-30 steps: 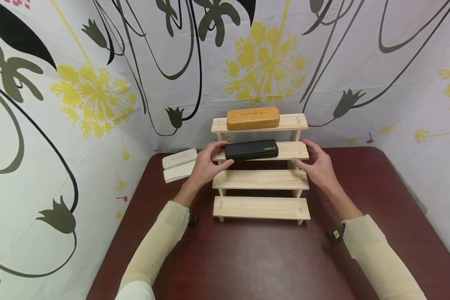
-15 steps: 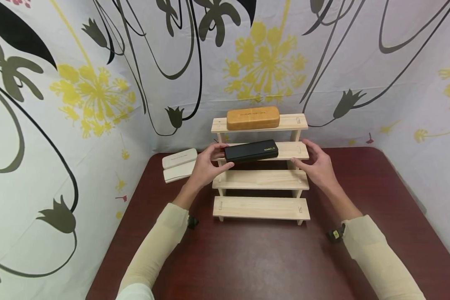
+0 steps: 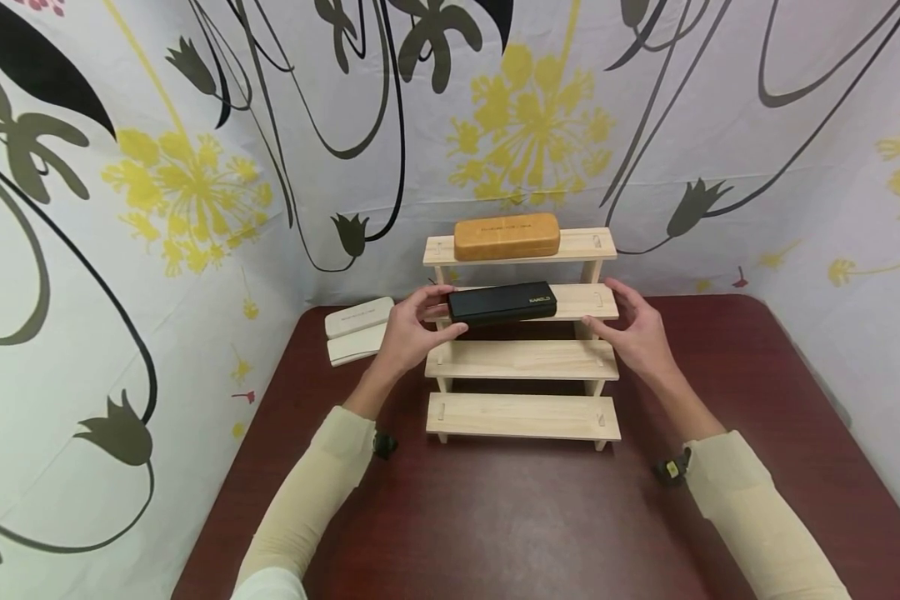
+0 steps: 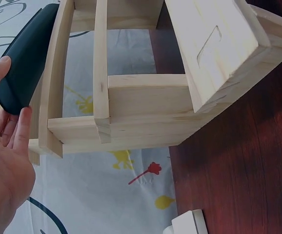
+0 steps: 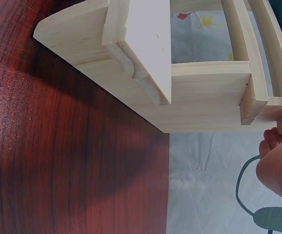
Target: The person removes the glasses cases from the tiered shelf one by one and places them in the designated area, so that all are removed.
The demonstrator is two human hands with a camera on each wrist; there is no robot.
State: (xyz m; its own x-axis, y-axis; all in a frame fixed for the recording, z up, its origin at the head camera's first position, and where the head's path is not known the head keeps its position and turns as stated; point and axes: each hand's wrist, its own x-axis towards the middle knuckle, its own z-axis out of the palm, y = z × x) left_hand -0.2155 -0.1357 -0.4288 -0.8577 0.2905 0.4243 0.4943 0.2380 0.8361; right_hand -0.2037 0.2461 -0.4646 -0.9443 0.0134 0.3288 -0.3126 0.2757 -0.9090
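Observation:
A long black glasses case (image 3: 502, 303) with gold lettering lies along the second tier from the top of a wooden stepped stand (image 3: 521, 360). Its left end is pinched by my left hand (image 3: 411, 332), thumb in front and fingers behind; the left wrist view shows this grip on the dark case (image 4: 26, 61). My right hand (image 3: 640, 333) grips the right end of that same tier, thumb at the front edge and fingers behind the board. In the right wrist view, that hand (image 5: 280, 165) is partly cut off by the frame.
A tan glasses case (image 3: 507, 237) sits on the top tier. Left of the stand, an off-white case (image 3: 358, 317) and a flat cream piece (image 3: 356, 344) lie on the dark red-brown table (image 3: 525, 517). Patterned cloth (image 3: 435, 179) hangs close behind and at both sides.
The black case's left end has shifted slightly forward with my left hand, tilting most half a second ago and lying straighter now. My right hand has stayed in place.

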